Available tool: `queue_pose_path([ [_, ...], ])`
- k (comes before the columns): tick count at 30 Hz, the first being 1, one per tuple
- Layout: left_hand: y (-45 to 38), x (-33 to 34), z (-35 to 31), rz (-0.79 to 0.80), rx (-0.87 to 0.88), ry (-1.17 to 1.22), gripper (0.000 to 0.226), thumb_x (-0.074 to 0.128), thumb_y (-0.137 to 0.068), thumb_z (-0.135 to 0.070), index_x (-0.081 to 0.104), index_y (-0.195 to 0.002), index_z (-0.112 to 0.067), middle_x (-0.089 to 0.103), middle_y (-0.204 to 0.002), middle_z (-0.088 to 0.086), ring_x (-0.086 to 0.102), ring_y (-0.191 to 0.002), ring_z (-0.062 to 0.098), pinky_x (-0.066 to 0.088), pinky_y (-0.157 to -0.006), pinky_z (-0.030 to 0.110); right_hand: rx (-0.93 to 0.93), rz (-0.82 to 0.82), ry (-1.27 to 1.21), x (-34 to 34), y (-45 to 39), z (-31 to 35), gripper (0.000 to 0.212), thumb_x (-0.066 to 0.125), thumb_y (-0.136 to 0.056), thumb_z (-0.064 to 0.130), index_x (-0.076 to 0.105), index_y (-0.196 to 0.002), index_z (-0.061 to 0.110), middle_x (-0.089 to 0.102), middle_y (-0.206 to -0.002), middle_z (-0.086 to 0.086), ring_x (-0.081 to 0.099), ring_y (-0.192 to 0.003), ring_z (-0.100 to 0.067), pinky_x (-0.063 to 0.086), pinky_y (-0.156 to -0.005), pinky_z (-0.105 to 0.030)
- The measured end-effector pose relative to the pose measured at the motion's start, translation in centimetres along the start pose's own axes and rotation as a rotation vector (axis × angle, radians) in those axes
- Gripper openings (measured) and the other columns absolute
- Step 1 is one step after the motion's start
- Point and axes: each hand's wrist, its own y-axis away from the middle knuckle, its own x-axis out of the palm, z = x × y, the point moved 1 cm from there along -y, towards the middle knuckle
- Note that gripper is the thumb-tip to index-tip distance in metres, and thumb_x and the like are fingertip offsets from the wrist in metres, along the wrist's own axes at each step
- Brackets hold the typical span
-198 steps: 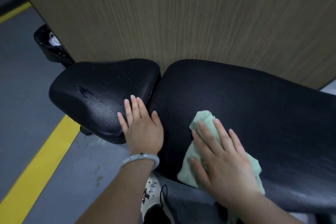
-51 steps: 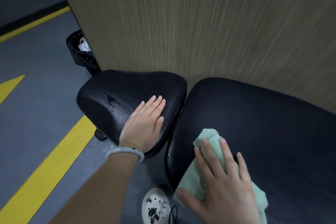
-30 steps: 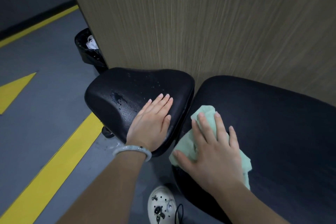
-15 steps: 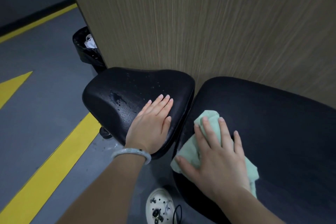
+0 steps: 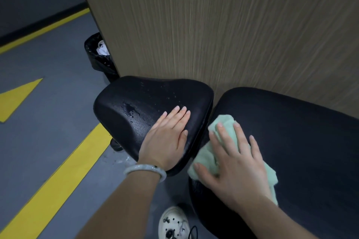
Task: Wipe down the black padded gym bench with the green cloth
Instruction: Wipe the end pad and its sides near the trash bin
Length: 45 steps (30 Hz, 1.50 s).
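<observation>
Wet grained black bench padding (image 5: 147, 106), soft green cloth (image 5: 225, 124), wood-grain panel (image 5: 233, 25)

looks like a gym floor. black padded bench (image 5: 291, 141) in two cushioned sections, smaller seat pad (image 5: 147, 103) with water droplets on it. grey rubbery floor (image 5: 48, 122) painted with yellow lane markings (image 5: 64, 170). wood-grain panel wall (image 5: 213, 25) right behind the bench. black-lined trash bin (image 5: 97, 56) tucked at the wall's corner. commercial fit-out, not a home.
</observation>
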Motion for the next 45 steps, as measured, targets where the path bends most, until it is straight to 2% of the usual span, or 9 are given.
queue_pose_path([
  [3,0.1,0.0,-0.1,-0.006,0.005,0.005,0.061,0.011,-0.096,-0.039,0.028,-0.152,-0.020,0.024,-0.158,-0.010,0.007,-0.145,0.000,-0.004,-0.118,0.021,-0.035,-0.059,-0.012,-0.7,3.8,-0.6,0.077,0.040,-0.079,0.070,0.062,-0.131,0.017,0.045,-0.148,0.001,0.038,-0.139,-0.032,0.026,-0.108,-0.054],
  [8,0.2,-0.1,-0.1,-0.012,0.011,-0.003,0.061,0.011,-0.097,-0.039,0.027,-0.152,-0.020,0.023,-0.158,-0.010,0.005,-0.145,0.000,-0.005,-0.118,0.021,-0.008,-0.093,-0.017,-0.5,6.4,-0.9,0.081,0.022,-0.084,0.074,0.064,-0.127,0.020,0.049,-0.145,0.001,0.039,-0.135,-0.030,0.030,-0.105,-0.053],
  [13,0.1,0.0,-0.1,-0.022,0.002,0.004,0.059,0.016,-0.097,-0.037,0.033,-0.150,-0.018,0.029,-0.156,-0.008,0.015,-0.146,0.004,0.000,-0.118,0.023,-0.004,-0.042,0.028,-0.4,3.9,-0.9,0.076,0.024,-0.090,0.069,0.060,-0.132,0.018,0.047,-0.148,0.000,0.036,-0.138,-0.033,0.024,-0.108,-0.054],
  [17,0.1,-0.2,-0.2,-0.002,-0.007,0.005,0.062,0.009,-0.096,-0.040,0.028,-0.152,-0.021,0.022,-0.158,-0.011,0.007,-0.146,0.000,-0.002,-0.119,0.022,0.046,-0.030,0.042,0.1,1.2,-0.7,0.070,0.035,-0.086,0.065,0.061,-0.131,0.018,0.049,-0.145,-0.001,0.035,-0.139,-0.031,0.022,-0.108,-0.051],
  [28,0.1,-0.1,-0.1,0.028,-0.002,-0.003,0.064,0.003,-0.095,-0.041,0.019,-0.154,-0.024,0.012,-0.160,-0.013,-0.003,-0.146,-0.001,-0.005,-0.119,0.024,0.082,-0.142,0.005,1.7,-4.1,-1.0,0.054,0.034,-0.093,0.049,0.069,-0.120,0.018,0.056,-0.138,-0.001,0.045,-0.134,-0.028,0.023,-0.107,-0.040],
  [33,0.0,0.1,0.1,0.008,0.007,0.009,0.059,0.012,-0.098,-0.038,0.027,-0.153,-0.021,0.022,-0.159,-0.010,0.006,-0.147,0.002,0.002,-0.119,0.027,0.086,-0.129,-0.045,1.7,-5.9,-1.1,0.054,0.030,-0.096,0.046,0.070,-0.118,0.018,0.059,-0.135,0.000,0.047,-0.133,-0.027,0.022,-0.103,-0.036],
  [39,0.1,0.3,0.2,-0.031,0.021,-0.007,0.053,0.025,-0.101,-0.033,0.038,-0.149,-0.018,0.034,-0.155,-0.007,0.019,-0.146,0.007,0.010,-0.118,0.030,0.098,-0.071,-0.261,1.4,-7.4,-1.2,0.074,0.004,-0.091,0.055,0.049,-0.140,0.023,0.035,-0.152,0.012,0.015,-0.146,-0.006,0.009,-0.112,-0.023],
  [43,0.2,0.3,0.2,-0.044,0.026,-0.052,0.051,0.029,-0.100,-0.032,0.041,-0.147,-0.016,0.037,-0.153,-0.006,0.024,-0.145,0.008,0.013,-0.116,0.030,0.218,-0.199,-0.623,0.9,-7.4,-1.4,0.071,0.013,-0.092,0.056,0.048,-0.141,0.018,0.043,-0.147,0.013,0.023,-0.140,0.006,0.015,-0.114,-0.019],
  [45,0.2,0.3,0.2,-0.049,0.021,-0.043,0.052,0.028,-0.101,-0.034,0.038,-0.149,-0.016,0.036,-0.154,-0.006,0.023,-0.145,0.007,0.014,-0.116,0.030,0.265,-0.292,-0.855,0.6,-7.0,-1.4,0.064,0.020,-0.094,0.053,0.051,-0.138,0.018,0.046,-0.140,0.019,0.031,-0.135,0.010,0.019,-0.111,-0.010],
])
